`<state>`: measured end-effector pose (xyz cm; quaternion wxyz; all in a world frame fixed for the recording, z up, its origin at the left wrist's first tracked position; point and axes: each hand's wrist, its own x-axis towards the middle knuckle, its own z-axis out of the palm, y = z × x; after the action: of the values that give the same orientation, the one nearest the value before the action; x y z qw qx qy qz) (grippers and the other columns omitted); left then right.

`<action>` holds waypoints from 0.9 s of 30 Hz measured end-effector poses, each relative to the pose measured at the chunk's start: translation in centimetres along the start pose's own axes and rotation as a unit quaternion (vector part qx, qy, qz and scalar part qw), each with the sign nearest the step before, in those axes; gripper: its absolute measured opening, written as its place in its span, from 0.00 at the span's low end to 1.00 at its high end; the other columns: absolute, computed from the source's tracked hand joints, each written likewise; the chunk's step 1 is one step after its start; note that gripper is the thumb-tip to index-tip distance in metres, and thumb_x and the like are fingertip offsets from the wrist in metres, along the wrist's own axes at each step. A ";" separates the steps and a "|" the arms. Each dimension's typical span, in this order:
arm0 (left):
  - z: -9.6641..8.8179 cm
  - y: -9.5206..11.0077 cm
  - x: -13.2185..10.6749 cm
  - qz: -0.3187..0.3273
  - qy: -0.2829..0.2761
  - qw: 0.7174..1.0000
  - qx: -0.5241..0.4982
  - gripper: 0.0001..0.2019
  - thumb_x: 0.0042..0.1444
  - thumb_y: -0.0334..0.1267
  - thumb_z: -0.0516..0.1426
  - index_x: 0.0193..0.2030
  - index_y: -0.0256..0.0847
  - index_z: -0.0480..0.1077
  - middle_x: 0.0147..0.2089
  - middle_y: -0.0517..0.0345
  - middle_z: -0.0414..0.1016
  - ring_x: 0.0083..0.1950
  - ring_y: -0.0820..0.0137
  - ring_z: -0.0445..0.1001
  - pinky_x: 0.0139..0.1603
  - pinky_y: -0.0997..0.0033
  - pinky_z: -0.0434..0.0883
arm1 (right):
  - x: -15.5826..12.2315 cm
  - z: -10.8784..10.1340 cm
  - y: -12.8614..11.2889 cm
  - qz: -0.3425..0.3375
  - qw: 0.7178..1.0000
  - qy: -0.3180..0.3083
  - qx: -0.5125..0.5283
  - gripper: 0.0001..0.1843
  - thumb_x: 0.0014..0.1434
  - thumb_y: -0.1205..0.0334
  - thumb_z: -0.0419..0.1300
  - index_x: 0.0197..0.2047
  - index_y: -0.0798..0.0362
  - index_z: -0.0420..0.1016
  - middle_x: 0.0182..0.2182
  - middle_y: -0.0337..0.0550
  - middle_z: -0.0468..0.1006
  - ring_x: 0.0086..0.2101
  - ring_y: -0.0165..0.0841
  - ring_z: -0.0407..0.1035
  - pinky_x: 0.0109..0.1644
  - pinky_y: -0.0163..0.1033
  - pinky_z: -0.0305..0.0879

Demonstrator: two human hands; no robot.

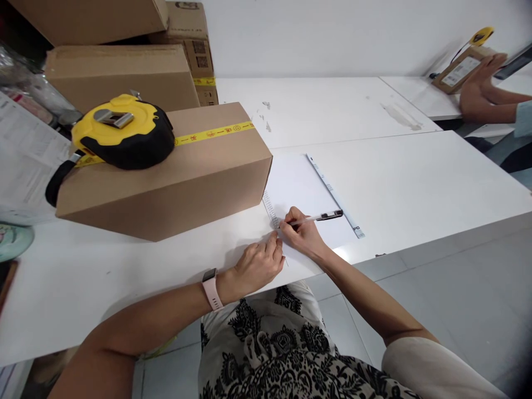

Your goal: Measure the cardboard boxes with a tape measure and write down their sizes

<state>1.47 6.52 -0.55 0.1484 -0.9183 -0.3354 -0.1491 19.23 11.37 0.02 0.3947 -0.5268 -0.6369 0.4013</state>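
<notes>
In my right hand (303, 233) is a pen (328, 215) with a clear barrel and dark grip, its tip touching a white sheet of paper (301, 180). Small handwritten lines run down the sheet's left side. My left hand (257, 263) lies palm down with slightly bent fingers on the sheet's lower left corner, close to the pen tip. A pink-banded watch (212, 289) is on that wrist. Along the right edge of the paper is a pale blue printed strip (334, 194). The sheet's upper left part is hidden behind a cardboard box (208, 188).
A large yellow and black tape measure (124, 133) sits on the taped box. More cardboard boxes (124, 69) are stacked behind, against the wall. Plastic-wrapped papers (29, 155) stand at far left. At the right, another person's hands (482, 91) touch a labelled small box (461, 72).
</notes>
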 end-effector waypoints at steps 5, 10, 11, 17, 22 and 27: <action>0.2 0.1 -0.1 -0.003 -0.001 1.000 -0.005 0.20 0.71 0.37 0.51 0.57 0.24 0.76 0.60 0.31 0.78 0.41 0.63 0.83 0.36 0.66 0.77 | 0.0 0.0 -0.1 0.006 1.000 0.000 0.012 0.12 0.56 0.59 0.59 0.27 0.47 0.58 0.20 0.30 0.58 0.24 0.29 0.53 0.29 0.37 0.50; -0.1 0.1 0.0 -0.003 -0.021 1.000 -0.016 0.20 0.71 0.37 0.51 0.58 0.24 0.76 0.60 0.30 0.78 0.42 0.62 0.84 0.37 0.66 0.78 | 0.0 -0.1 0.0 0.009 1.000 0.008 0.020 0.12 0.56 0.59 0.60 0.27 0.47 0.59 0.21 0.31 0.58 0.24 0.29 0.53 0.29 0.37 0.50; -0.1 0.1 0.0 -0.003 -0.022 1.000 -0.017 0.20 0.71 0.37 0.51 0.58 0.24 0.76 0.60 0.30 0.78 0.43 0.62 0.84 0.38 0.66 0.78 | 0.0 -0.1 0.1 0.010 1.000 0.011 0.021 0.12 0.56 0.59 0.60 0.27 0.47 0.59 0.21 0.31 0.58 0.24 0.29 0.53 0.29 0.38 0.49; -0.5 0.0 0.1 -0.003 -0.026 1.000 -0.014 0.20 0.71 0.37 0.51 0.58 0.24 0.76 0.60 0.30 0.78 0.43 0.62 0.84 0.38 0.66 0.78 | 0.0 0.0 0.1 0.019 1.000 0.014 0.018 0.12 0.57 0.59 0.60 0.28 0.47 0.58 0.21 0.30 0.57 0.24 0.29 0.53 0.28 0.37 0.50; -0.8 -0.1 0.2 -0.004 -0.030 0.999 -0.023 0.20 0.71 0.36 0.51 0.58 0.23 0.76 0.60 0.29 0.78 0.44 0.61 0.84 0.38 0.66 0.78 | -0.1 0.0 -0.1 0.016 1.000 0.011 0.017 0.13 0.56 0.59 0.61 0.27 0.47 0.58 0.21 0.31 0.58 0.24 0.29 0.53 0.28 0.37 0.50; -0.6 -0.1 0.1 -0.005 -0.049 0.998 -0.048 0.20 0.71 0.36 0.52 0.60 0.22 0.74 0.60 0.27 0.77 0.42 0.61 0.83 0.37 0.65 0.78 | 0.0 -0.1 -0.2 0.022 1.000 0.009 0.018 0.13 0.55 0.59 0.61 0.27 0.47 0.58 0.21 0.31 0.57 0.24 0.29 0.53 0.28 0.37 0.50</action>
<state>1.40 6.47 0.04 0.0873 -0.9288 -0.3392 -0.1209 19.26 11.33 0.28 0.4007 -0.5372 -0.6143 0.4166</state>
